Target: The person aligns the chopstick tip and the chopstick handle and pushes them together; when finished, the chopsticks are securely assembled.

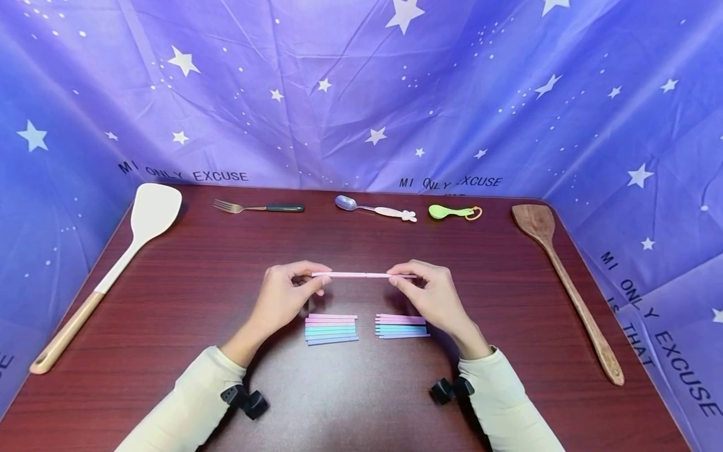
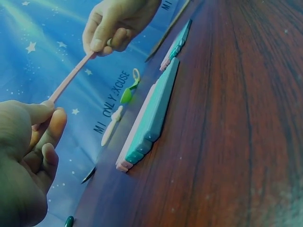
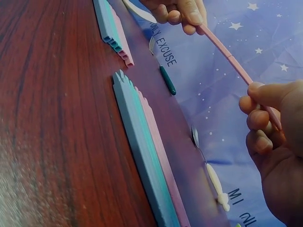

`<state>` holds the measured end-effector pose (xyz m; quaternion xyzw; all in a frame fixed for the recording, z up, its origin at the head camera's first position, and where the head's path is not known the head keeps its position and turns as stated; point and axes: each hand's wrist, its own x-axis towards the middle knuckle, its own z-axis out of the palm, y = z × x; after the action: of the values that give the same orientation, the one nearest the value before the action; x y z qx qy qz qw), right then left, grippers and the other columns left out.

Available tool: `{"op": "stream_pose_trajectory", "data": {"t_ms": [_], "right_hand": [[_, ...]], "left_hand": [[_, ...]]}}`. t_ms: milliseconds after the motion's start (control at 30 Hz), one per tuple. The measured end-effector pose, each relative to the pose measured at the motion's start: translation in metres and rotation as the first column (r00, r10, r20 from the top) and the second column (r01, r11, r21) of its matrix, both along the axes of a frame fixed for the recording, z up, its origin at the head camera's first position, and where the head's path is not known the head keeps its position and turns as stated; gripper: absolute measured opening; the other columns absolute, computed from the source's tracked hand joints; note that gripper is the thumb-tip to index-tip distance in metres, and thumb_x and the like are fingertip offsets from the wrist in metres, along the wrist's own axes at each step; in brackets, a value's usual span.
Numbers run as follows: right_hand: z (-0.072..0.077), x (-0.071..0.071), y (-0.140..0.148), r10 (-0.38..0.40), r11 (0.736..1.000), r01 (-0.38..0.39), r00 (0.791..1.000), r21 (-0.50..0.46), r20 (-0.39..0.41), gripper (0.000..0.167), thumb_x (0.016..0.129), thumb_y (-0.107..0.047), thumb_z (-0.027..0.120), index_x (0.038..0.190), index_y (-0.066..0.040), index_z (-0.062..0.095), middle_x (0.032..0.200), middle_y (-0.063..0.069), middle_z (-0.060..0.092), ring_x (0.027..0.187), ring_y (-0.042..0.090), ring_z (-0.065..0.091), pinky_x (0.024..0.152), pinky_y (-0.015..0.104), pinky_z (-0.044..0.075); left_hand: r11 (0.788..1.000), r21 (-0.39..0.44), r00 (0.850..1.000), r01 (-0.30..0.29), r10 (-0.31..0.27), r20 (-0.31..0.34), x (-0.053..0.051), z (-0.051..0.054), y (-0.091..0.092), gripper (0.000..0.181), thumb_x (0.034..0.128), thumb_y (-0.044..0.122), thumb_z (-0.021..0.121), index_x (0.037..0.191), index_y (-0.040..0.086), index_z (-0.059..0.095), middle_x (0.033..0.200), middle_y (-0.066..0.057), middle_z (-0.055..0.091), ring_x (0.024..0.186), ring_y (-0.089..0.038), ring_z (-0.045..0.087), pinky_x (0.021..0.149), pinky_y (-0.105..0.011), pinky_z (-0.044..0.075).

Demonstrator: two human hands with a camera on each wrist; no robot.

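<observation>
Since it is pinched by the left hand [image 1: 282, 292] near one end and by the right hand [image 1: 432, 289] short of the other, each grip narrow, the pink stick [image 1: 344, 274] is held above the counter [image 1: 214, 251], apparently so that its seam [image 1: 366, 275] is supported from both sides. Nearby, the left stick row [image 1: 330, 329] and right stick row [image 1: 398, 328] are grouped by colour, presumably for easy telling apart.

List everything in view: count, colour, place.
Table: 1, reddish-brown, below
Backdrop: 1, purple-blue, behind
Seamed tube: 1, pink, above table
Tube groups: 2, pink/teal/blue, table middle
Fork: 1, silver/green, table back
Spoon: 1, silver/white, table back
Small spoon: 1, green, table back
Pale spatula: 1, white/tan, table left
Wooden spatula: 1, brown, table right
Sleeves: 2, cream, foreground
Wrist devices: 2, black, by sleeves
Left hand: 1, tube's left side
Right hand: 1, tube's right side
</observation>
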<state>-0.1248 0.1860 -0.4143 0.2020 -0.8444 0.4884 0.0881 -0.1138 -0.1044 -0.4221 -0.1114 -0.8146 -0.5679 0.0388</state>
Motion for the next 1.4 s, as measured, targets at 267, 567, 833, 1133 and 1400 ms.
{"op": "stream_pose_trajectory", "data": {"t_ms": [267,567,833,1133,1400], "right_hand": [[-0.001,0.001,-0.003,-0.015,0.999,0.014,1.000,-0.031,-0.009,0.009,0.090,-0.008,0.080,0.095,-0.015,0.081,0.087,0.000,0.077,0.070,0.006,0.058,0.062,0.018,0.047],[-0.007,0.000,-0.010,0.002,0.998,-0.007,0.997,-0.070,-0.074,0.007,0.089,-0.005,0.080,0.094,-0.010,0.080,0.072,0.003,0.068,0.058,0.009,0.055,0.054,0.017,0.043],[-0.006,0.000,-0.009,0.031,0.996,-0.035,0.998,-0.080,-0.056,0.004,0.090,-0.006,0.079,0.093,-0.008,0.080,0.066,0.002,0.062,0.056,0.010,0.056,0.052,0.018,0.042],[0.003,0.001,0.002,0.041,0.996,-0.040,0.999,-0.079,0.008,0.008,0.090,-0.007,0.079,0.097,-0.011,0.081,0.069,0.002,0.063,0.061,0.010,0.056,0.054,0.021,0.044],[0.006,0.003,0.007,0.041,0.995,-0.037,0.998,-0.092,0.043,0.010,0.091,-0.008,0.079,0.100,-0.011,0.080,0.070,0.005,0.065,0.061,0.009,0.057,0.054,0.019,0.043]], "left_hand": [[1.000,0.012,1.000,0.000,0.000,-0.005,0.001,-0.002,0.001,0.010,0.0917,0.023,0.080,0.100,0.018,0.082,0.068,-0.004,0.075,0.048,-0.032,0.063,0.038,-0.027,0.046],[0.999,0.046,1.000,0.005,-0.005,0.014,-0.002,-0.006,-0.001,0.008,0.0910,0.019,0.081,0.098,0.016,0.082,0.073,-0.005,0.078,0.056,-0.031,0.068,0.038,-0.026,0.045],[0.997,0.066,0.998,0.031,-0.034,0.045,-0.004,-0.008,-0.004,0.009,0.0899,0.020,0.082,0.098,0.016,0.082,0.074,-0.007,0.078,0.051,-0.030,0.064,0.038,-0.030,0.046],[0.993,0.063,0.992,0.103,-0.107,0.067,-0.004,0.001,-0.011,0.012,0.0925,0.023,0.080,0.103,0.018,0.079,0.079,-0.014,0.077,0.045,-0.037,0.061,0.042,-0.041,0.051],[0.996,0.023,0.996,0.084,-0.084,0.019,-0.008,0.007,-0.023,0.011,0.0926,0.020,0.079,0.103,0.017,0.080,0.081,-0.016,0.078,0.049,-0.037,0.065,0.044,-0.033,0.051]]}}
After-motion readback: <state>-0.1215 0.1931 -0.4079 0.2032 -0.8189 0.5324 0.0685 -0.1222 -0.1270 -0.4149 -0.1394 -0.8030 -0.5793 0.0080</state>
